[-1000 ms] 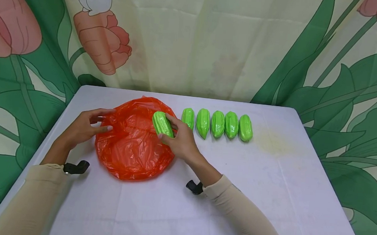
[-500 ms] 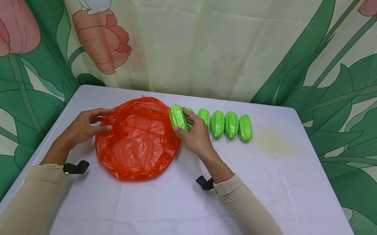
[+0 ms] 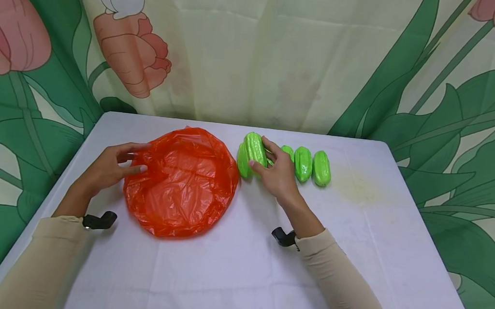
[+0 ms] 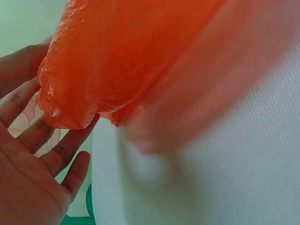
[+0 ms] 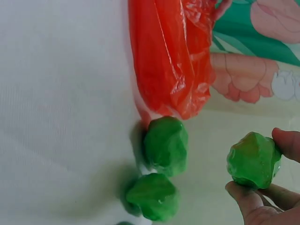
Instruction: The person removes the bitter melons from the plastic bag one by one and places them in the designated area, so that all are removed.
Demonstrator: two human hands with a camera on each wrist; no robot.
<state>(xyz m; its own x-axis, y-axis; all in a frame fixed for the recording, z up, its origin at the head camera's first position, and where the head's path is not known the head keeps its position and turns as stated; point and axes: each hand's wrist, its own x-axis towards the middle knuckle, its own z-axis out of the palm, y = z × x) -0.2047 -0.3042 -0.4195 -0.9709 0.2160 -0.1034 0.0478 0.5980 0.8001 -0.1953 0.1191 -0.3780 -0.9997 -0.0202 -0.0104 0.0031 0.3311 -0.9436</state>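
In the head view my right hand (image 3: pixel 276 171) pinches a shiny green ridged, cucumber-like piece (image 3: pixel 254 148) between thumb and fingers, raised above the row's left end. The right wrist view shows this held piece (image 5: pixel 253 160) end-on, clear of the others. Below it lies a similar green piece (image 3: pixel 242 163), partly covered, just right of a round red plastic bag (image 3: pixel 179 188). My left hand (image 3: pixel 108 168) is at the bag's left rim. Its relaxed fingers (image 4: pixel 68 150) touch the crinkled plastic in the left wrist view, spread rather than curled.
More green pieces lie in a row at the back, including one beside the end (image 3: pixel 303 164) and the end piece (image 3: pixel 322 168). A white cloth covers the table (image 3: pixel 211 278). A printed curtain (image 3: pixel 255 53) hangs behind its back edge.
My right hand has moved right with the green piece, from over the bag to above the row of green pieces. The left hand and the bag have stayed nearly still.
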